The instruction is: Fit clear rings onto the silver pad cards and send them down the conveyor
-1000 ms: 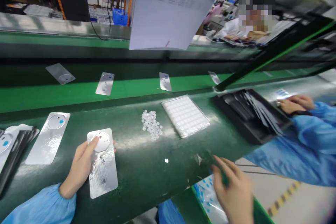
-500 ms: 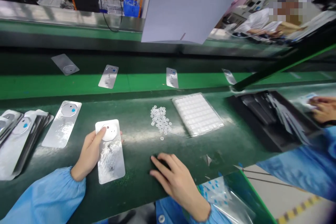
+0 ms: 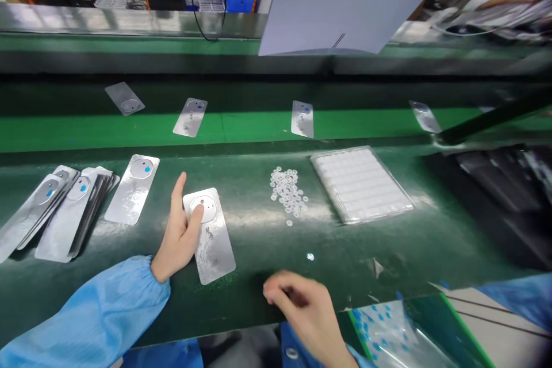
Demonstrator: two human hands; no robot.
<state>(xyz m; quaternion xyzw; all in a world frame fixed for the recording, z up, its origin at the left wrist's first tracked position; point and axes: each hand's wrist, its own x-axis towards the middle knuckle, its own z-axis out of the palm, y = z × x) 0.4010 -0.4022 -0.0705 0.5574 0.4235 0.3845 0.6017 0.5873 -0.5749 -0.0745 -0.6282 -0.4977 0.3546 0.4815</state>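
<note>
A silver phone back cover (image 3: 215, 253) with a round white camera area lies in my left hand (image 3: 179, 233). The thumb presses near the camera area and the index finger points up, away from it. My right hand (image 3: 304, 307) is closed over the table edge, fingertips curled to the thumb; whatever they hold, if anything, is hidden. A small shiny disc (image 3: 310, 256) lies just beyond it. Farther back is a pile of small clear rings (image 3: 288, 190). Another silver cover (image 3: 132, 190) with a blue dot lies left of my left hand.
Stacked covers (image 3: 64, 213) fan out at the left. A clear-wrapped white tray (image 3: 362, 184) lies right of the rings, and a black box (image 3: 487, 207) beyond it. Spaced covers (image 3: 302, 119) lie on the green strip behind. A plastic bag with blue dots (image 3: 383, 328) hangs below the edge.
The view has shifted, so the scene sits differently. My left index finger has lifted off the cover. My right hand has gone from spread fingers to curled, and a small disc now shows on the table.
</note>
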